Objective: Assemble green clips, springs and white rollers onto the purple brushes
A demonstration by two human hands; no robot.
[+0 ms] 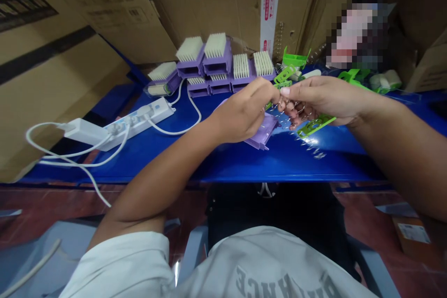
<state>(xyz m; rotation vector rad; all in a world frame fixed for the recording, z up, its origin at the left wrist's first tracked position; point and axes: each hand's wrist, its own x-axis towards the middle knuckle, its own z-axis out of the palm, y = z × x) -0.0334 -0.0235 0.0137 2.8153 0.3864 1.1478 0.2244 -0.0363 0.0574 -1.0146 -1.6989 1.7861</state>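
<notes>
My left hand [244, 109] is closed in a pinch, its fingertips meeting those of my right hand above the table. A small green plastic piece [283, 85] shows at the pinch; part of it is hidden by the fingers. My right hand [316, 95] is closed around a thin metal coil spring [309, 145], which runs across its fingers and trails down towards the table. A green plastic clip with cut-out holes [316, 125] sticks out below the right palm. Beneath my hands lies a purple plastic housing [261, 134], partly covered by my left hand.
Purple brush heads with cream bristles [216, 46] are stacked at the back. More green parts [295, 58] lie behind my hands and to the right. A white power strip [136, 123] with cables lies left on the blue table [167, 160]. Cardboard boxes [216, 18] wall the back.
</notes>
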